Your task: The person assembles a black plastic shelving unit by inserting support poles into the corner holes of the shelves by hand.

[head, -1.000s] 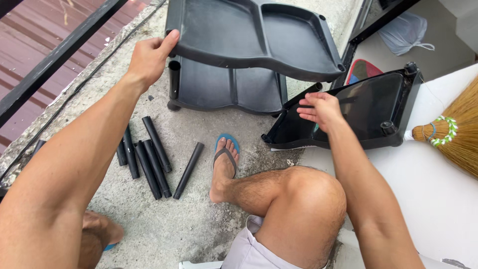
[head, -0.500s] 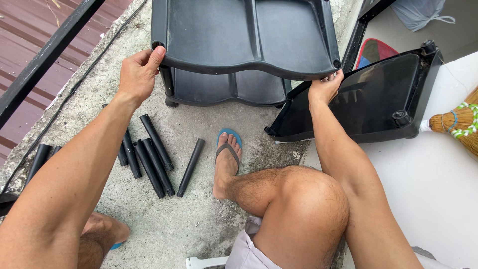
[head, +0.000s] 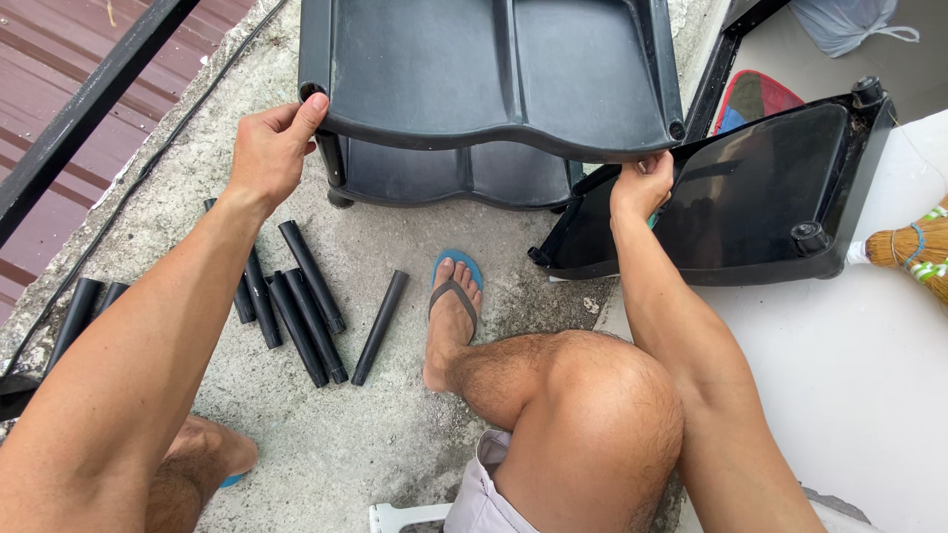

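Sitting on the concrete floor [head: 395,444], the person has one bent knee [head: 602,395] closest to the camera, and a foot in a blue sandal [head: 452,306] stretches forward. Left of this foot, a group of short black tubes [head: 301,311] lies side by side, and one single tube [head: 380,326] lies a little apart from them.

Beyond the tubes are the hands. The left hand [head: 267,153] grasps the front left corner of the top tray [head: 494,69], with the thumb on the rim and the fingers curled under. The right hand [head: 642,186] is closed around the front right corner of the same tray. It is also very near the loose tray [head: 750,192], and I cannot tell if it touches it.

The top tray stands over a lower tray [head: 444,173] of the same black plastic, so the step in hand seems to be the seating of this tray on its corner posts. I judge that this calls for even pressure from both hands, so that all the corners stay level.

The loose tray leans at the right, partly on a white surface [head: 849,375]. Further right is a broom [head: 913,252], and at the far top a plastic bag [head: 839,20]. A dark railing [head: 89,109] runs on the far left.
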